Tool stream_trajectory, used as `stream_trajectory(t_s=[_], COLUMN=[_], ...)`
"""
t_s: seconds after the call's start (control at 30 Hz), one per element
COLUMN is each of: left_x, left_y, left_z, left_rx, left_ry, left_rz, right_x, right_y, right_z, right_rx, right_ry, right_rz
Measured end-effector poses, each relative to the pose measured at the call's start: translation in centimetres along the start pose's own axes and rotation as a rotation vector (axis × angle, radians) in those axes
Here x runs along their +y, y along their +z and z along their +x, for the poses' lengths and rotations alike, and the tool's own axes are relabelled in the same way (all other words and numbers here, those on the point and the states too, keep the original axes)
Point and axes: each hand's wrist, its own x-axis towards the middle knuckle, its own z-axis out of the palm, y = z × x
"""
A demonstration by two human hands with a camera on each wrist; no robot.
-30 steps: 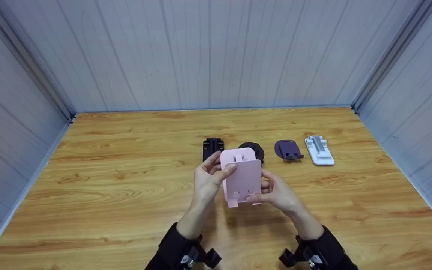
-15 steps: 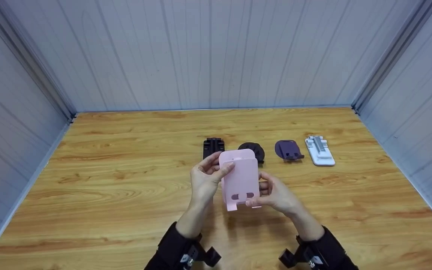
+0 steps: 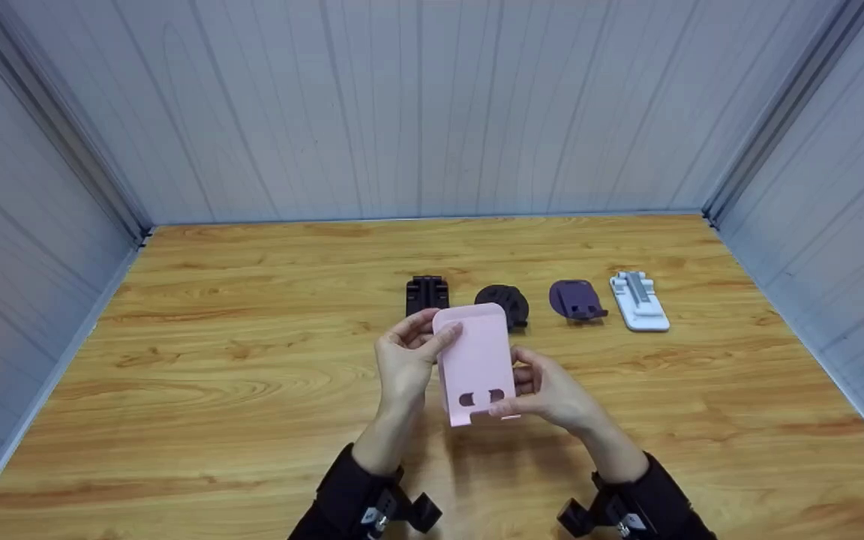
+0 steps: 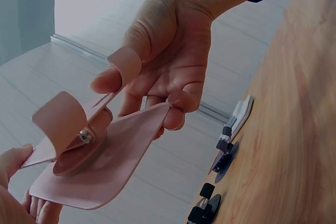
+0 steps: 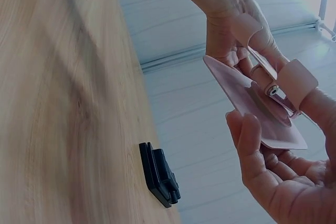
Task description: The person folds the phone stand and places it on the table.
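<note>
A pink phone stand [image 3: 477, 360] is held above the table between both hands. My left hand [image 3: 406, 367] grips its upper left edge, thumb on the front plate and fingers behind. My right hand [image 3: 556, 390] pinches its lower right corner near the two lip tabs. In the left wrist view, the base plate [image 4: 121, 156] lies slightly apart from the front plate, joined by a hinge [image 4: 86, 136]. The right wrist view also shows the hinge [image 5: 272, 90] between the two plates, with fingers partly hiding them.
Behind the hands, a black folded phone stand [image 3: 427, 292], a black round-based stand [image 3: 507, 304], a purple stand [image 3: 578, 300] and a white stand [image 3: 640, 304] lie in a row on the wooden table [image 3: 252, 360]. Pale panels [image 3: 417, 112] enclose the back and sides.
The pink stand's front plate has tilted, covering more of the base behind it, and its slots now show clearly. Both hands have shifted slightly left with the stand.
</note>
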Motion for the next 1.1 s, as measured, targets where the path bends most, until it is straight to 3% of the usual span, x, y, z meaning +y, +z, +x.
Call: stream_trajectory(t_s=[0.6,0.73,0.93,1.1], left_x=[-0.2,-0.4,-0.9,-1.1], left_y=[0.0,0.0,0.0,0.1], left_z=[-0.1,0.0,0.2,0.3], left_rx=[0.047,0.034,0.035,0.034], left_ry=[-0.013,-0.017,-0.029,-0.024], left_rz=[0.024,0.030,0.054,0.064], right_x=[-0.6,-0.9,-1.1,-1.2], right_y=[-0.5,-0.5,-0.4,-0.2], right_z=[-0.2,-0.3,-0.5,-0.2], right_rx=[-0.055,0.016,0.208,0.235], right_ry=[0.030,0.021,-0.005,-0.004], right_rz=[-0.046,-0.097,-0.154,-0.118])
